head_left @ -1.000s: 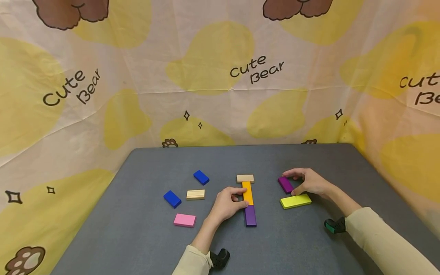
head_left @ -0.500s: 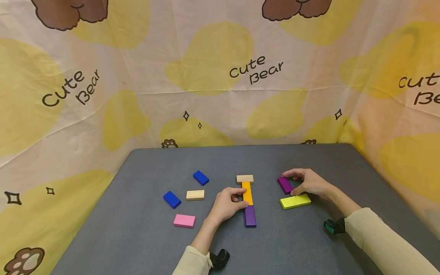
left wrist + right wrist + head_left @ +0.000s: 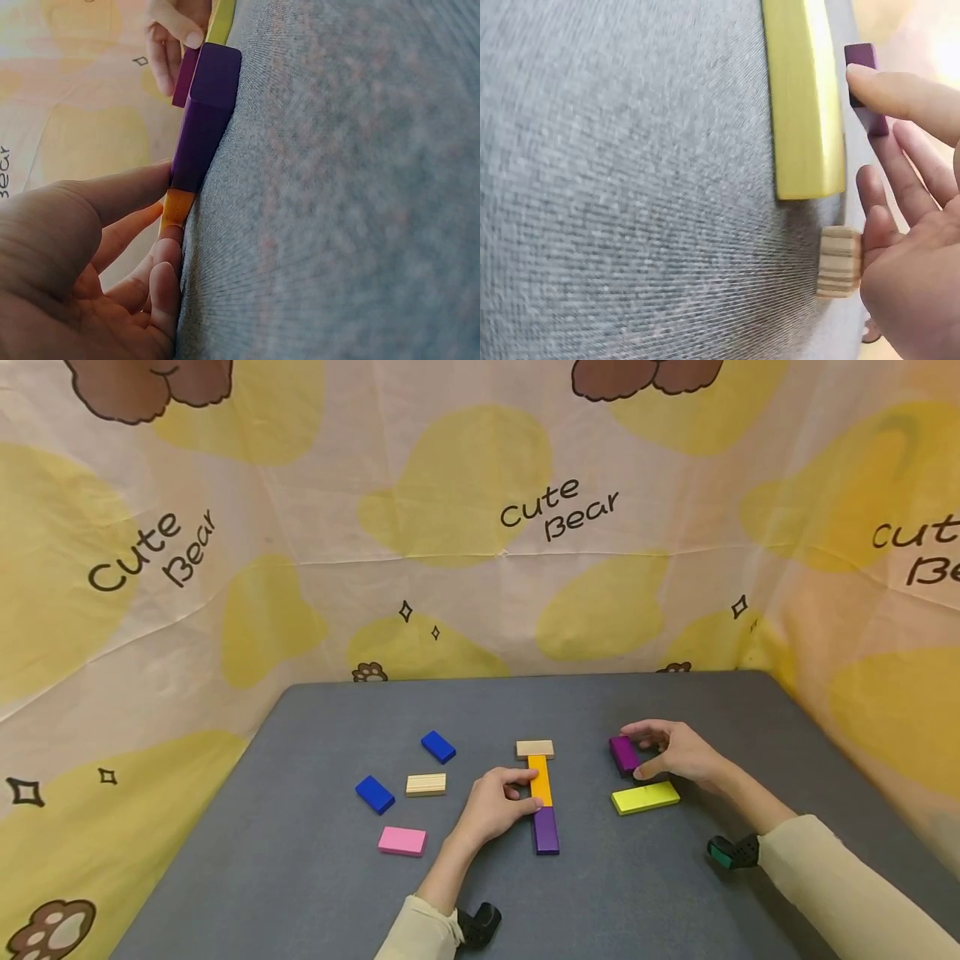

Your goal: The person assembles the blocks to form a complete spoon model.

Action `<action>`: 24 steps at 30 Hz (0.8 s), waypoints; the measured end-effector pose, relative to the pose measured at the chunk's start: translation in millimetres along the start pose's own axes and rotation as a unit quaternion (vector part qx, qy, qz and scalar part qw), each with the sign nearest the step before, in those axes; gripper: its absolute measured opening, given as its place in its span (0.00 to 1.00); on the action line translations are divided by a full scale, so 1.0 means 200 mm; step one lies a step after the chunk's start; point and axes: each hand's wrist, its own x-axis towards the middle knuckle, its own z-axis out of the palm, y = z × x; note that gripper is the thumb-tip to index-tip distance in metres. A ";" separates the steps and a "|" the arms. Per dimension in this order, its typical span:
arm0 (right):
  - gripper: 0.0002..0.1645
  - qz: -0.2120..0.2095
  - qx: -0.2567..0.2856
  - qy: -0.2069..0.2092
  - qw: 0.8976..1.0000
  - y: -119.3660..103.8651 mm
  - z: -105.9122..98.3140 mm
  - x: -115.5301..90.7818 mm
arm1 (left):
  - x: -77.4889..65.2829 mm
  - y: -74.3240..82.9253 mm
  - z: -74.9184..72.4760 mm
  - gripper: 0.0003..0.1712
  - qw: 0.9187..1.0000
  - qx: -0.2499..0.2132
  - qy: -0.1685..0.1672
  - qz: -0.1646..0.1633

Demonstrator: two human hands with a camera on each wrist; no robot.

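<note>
My left hand (image 3: 495,806) is at a row of blocks, thumb and index finger on the long edge of the orange block (image 3: 540,781). A dark purple block (image 3: 546,832) continues the row toward me, and a pale wooden block (image 3: 535,749) lies crosswise at its far end. In the left wrist view the thumb reaches the seam between orange and purple. My right hand (image 3: 682,752) pinches a magenta-purple block (image 3: 623,756) between thumb and fingers, tilted up just beyond the yellow-green block (image 3: 646,798). Part of the magenta-purple block is hidden by fingers.
Left of the row lie two blue blocks, one farther (image 3: 438,747) and one nearer (image 3: 375,795), a striped wooden block (image 3: 426,785) and a pink block (image 3: 402,841). In the right wrist view another wooden block (image 3: 838,262) sits beside the right hand. Patterned cloth (image 3: 457,527) hangs behind the grey table (image 3: 315,877).
My right hand has moved slightly away from me and tipped the magenta-purple block up, leaving a wider gap to the yellow-green block. The left hand and its row stay put.
</note>
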 end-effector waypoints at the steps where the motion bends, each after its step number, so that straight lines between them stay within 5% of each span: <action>1: 0.43 -0.001 -0.003 0.005 1.000 0.00 0.00 0.00 | 0.00 0.00 0.00 0.23 1.000 -0.001 0.000 0.002; 10: 0.39 -0.027 -0.009 0.057 0.998 -0.14 0.07 -0.10 | 0.00 0.00 0.00 0.23 1.000 -0.001 0.001 0.006; 24: 0.41 0.023 0.122 0.097 0.988 -0.43 0.46 -0.40 | 0.00 0.01 0.00 0.23 1.000 -0.003 0.009 0.005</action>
